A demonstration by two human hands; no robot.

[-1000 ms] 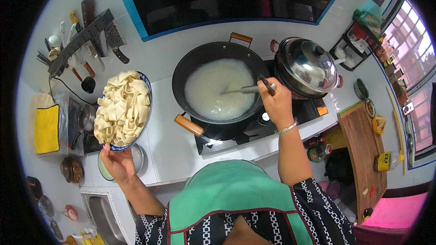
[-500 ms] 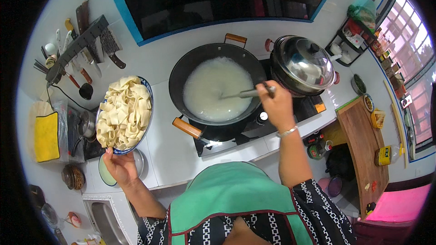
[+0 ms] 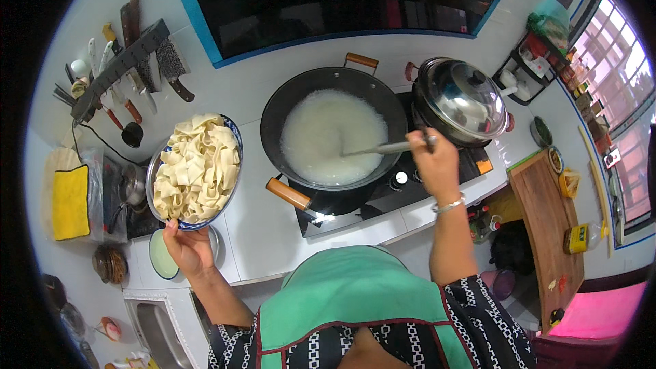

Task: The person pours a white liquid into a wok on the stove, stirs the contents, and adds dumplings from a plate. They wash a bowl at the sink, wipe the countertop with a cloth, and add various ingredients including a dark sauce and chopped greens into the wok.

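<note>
My left hand [image 3: 188,249] grips the near rim of a blue-and-white plate [image 3: 237,138], its thumb over the edge. Wide, pale flat noodles [image 3: 198,171] are heaped on it, left of the wok. My right hand [image 3: 436,164] is closed round the handle of a long metal cooking utensil [image 3: 386,149]. The utensil's head dips into cloudy whitish liquid [image 3: 331,130] and is hidden there. That liquid fills much of a dark wok [image 3: 273,123] with wooden handles, standing on the gas stove [image 3: 342,222].
A lidded steel pot [image 3: 461,99] stands right of the wok. A knife rack [image 3: 123,68] hangs on the left wall. Beneath the plate are a pale green bowl [image 3: 162,256] and part of a metal bowl. A wooden board [image 3: 550,225] lies at right, with a sink [image 3: 160,331] lower left.
The plate of noodles has shifted slightly right. My right hand has moved a little right and down, carrying the utensil through the liquid. The whole view has shifted slightly too.
</note>
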